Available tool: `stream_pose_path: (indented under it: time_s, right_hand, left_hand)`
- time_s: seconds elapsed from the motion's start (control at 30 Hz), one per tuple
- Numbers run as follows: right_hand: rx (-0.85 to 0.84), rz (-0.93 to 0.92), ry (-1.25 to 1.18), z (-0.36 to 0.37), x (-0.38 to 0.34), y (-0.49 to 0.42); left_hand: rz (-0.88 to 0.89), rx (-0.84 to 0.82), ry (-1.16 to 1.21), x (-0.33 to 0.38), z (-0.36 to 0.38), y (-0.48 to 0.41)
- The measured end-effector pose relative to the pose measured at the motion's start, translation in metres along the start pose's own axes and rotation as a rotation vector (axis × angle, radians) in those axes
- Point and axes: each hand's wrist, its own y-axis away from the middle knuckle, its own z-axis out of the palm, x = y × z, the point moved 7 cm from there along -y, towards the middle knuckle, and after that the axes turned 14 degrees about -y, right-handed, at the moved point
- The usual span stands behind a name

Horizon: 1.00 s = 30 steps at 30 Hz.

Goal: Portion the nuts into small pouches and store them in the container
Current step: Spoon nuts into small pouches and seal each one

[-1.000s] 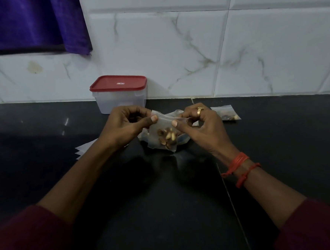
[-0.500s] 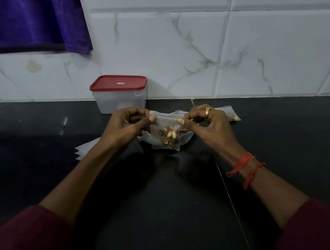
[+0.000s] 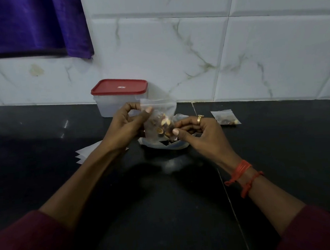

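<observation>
Head view: pouch (image 3: 158, 119) of nuts upright above table (image 3: 46, 161)
Left hand (image 3: 124, 125): pinching pouch top
Right hand (image 3: 197, 131): pinching its 5 o'clock corner

The left hand (image 3: 124, 127) pinches a clear pouch (image 3: 157, 115) of nuts (image 3: 163, 125) near its top and holds it upright above the black counter (image 3: 46, 151); the right hand (image 3: 197, 132) grips its lower corner. Under them lies a crumpled plastic bag (image 3: 171, 144). Flat empty pouches (image 3: 84, 153) lie left of it, partly under the left forearm. A filled pouch (image 3: 225, 117) lies to the right near the counter's back edge. A red-lidded container (image 3: 118, 96) stands shut against the tiled wall (image 3: 233, 53).
</observation>
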Motion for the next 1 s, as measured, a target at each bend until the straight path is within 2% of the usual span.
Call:
stream_pose_path:
  time_s: [0.17,0.3,0.43,0.57,0.77,0.87,1.0]
  right_hand:
    - [0.006,-0.023,0.018,0.002,-0.002,0.003]
    - [-0.039,-0.043,0.075,0.006,-0.003,0.006]
    - [-0.036,0.015,0.056,0.004,0.007,0.005]
    - [0.153,0.073,-0.030,-0.021,0.014,-0.003]
    - [0.557,0.099,0.064,-0.084,0.015,-0.005]
    - [0.626,0.157,0.202,-0.108,0.021,-0.009]
    - [0.622,0.334,0.315,-0.133,0.043,-0.015]
  left_hand:
    - [0.064,0.068,-0.295,0.003,0.000,0.003]
    - [0.088,0.073,-0.255,0.002,0.003,0.004]
    - [0.098,0.044,-0.227,0.002,0.010,0.005]
    - [0.044,0.097,-0.097,-0.003,0.003,0.004]
    - [0.029,0.196,-0.174,-0.011,-0.010,0.000]
    - [0.033,0.197,-0.197,-0.011,-0.009,0.000]
    - [0.041,0.197,-0.219,-0.012,-0.008,-0.001]
